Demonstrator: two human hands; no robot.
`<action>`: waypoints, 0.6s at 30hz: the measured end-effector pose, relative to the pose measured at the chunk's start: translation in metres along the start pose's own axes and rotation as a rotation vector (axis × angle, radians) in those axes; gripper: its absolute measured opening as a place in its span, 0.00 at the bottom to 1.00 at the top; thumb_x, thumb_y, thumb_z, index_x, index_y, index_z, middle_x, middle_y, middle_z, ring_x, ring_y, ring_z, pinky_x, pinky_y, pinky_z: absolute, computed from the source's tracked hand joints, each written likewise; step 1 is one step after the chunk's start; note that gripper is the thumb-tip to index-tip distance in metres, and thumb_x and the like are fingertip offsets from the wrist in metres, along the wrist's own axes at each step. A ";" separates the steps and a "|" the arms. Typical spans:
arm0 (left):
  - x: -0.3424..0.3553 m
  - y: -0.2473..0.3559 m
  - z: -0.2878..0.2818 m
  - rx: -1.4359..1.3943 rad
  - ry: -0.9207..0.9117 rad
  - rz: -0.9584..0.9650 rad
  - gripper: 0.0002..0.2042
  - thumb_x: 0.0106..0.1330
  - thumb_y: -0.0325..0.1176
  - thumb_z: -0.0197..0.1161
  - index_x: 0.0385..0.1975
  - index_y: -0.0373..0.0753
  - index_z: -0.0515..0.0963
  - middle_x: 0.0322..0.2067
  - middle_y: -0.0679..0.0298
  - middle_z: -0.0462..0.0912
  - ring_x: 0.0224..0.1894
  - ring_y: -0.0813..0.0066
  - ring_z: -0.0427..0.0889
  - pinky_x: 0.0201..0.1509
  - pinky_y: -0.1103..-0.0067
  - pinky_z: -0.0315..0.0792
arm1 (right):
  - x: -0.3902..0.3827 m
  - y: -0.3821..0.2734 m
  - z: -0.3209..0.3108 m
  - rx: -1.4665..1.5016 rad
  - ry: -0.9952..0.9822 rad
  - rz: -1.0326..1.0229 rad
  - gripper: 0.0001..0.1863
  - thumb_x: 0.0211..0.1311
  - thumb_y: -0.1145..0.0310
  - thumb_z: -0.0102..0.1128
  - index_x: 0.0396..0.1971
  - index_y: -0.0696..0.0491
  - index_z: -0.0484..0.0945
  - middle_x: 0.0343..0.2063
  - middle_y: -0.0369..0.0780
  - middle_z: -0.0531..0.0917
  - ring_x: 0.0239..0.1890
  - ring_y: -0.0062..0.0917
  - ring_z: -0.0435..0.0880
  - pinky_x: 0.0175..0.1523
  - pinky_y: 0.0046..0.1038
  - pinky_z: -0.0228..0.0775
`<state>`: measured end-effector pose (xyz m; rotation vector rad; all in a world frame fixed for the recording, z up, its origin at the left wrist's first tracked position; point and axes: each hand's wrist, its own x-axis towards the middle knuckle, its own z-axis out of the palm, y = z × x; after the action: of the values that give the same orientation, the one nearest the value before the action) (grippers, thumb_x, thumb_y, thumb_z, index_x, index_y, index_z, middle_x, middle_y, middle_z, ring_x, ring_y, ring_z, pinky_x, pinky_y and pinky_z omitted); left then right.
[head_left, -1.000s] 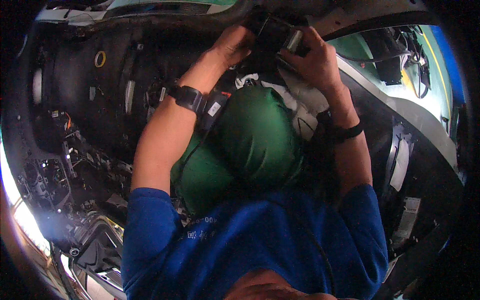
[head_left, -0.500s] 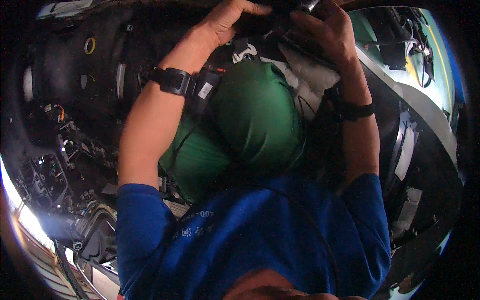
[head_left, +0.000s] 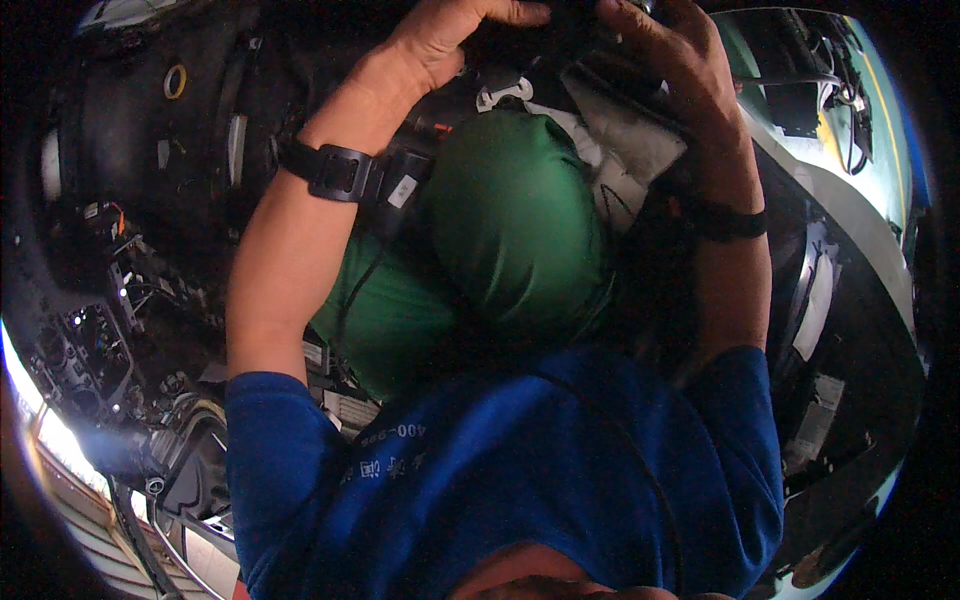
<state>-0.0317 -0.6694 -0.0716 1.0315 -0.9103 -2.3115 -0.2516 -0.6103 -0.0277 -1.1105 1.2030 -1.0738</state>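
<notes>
At the upper edge, my left hand reaches over a dark area, its thumb stretched to the right. The other fingers are out of sight. Opposite it, my right hand is closed, fingers curled, around a shiny metal tool. Only a small bit of that tool shows, so its kind is unclear. Below and between the hands lies a pale metal piece with forked ends, just beyond my green-clad knee. Next to it rests a greyish-white sheet-like piece.
I am inside a stripped vehicle interior. Exposed wiring and brackets are at the left, below a dark panel with a yellow ring. A curved grey door sill runs down the right. A black box sits by my left wrist.
My right hand has shifted right, and the metal tool in it now shows less. My left arm has moved slightly left and up.
</notes>
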 end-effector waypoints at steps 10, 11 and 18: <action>-0.002 0.003 -0.001 0.176 0.041 -0.053 0.11 0.62 0.35 0.64 0.39 0.36 0.84 0.37 0.64 0.86 0.40 0.73 0.83 0.46 0.74 0.74 | 0.006 0.004 0.002 -0.954 0.249 -0.347 0.27 0.50 0.60 0.71 0.48 0.60 0.75 0.33 0.45 0.81 0.29 0.29 0.79 0.36 0.32 0.72; -0.002 0.002 -0.001 0.178 0.031 -0.084 0.12 0.64 0.36 0.62 0.41 0.36 0.84 0.38 0.65 0.86 0.41 0.73 0.82 0.46 0.74 0.75 | 0.006 0.005 0.001 -0.981 0.248 -0.271 0.28 0.49 0.61 0.71 0.48 0.60 0.75 0.32 0.46 0.81 0.29 0.31 0.79 0.35 0.33 0.72; -0.003 0.001 -0.002 0.265 0.044 0.081 0.13 0.65 0.31 0.59 0.47 0.34 0.81 0.45 0.60 0.84 0.43 0.68 0.82 0.50 0.73 0.76 | 0.003 0.026 -0.001 -1.012 0.254 -0.442 0.24 0.48 0.64 0.72 0.44 0.58 0.75 0.24 0.46 0.79 0.25 0.32 0.79 0.29 0.35 0.71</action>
<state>-0.0279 -0.6695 -0.0704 1.1234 -1.2414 -2.1328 -0.2514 -0.6093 -0.0535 -2.1321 1.8370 -0.9316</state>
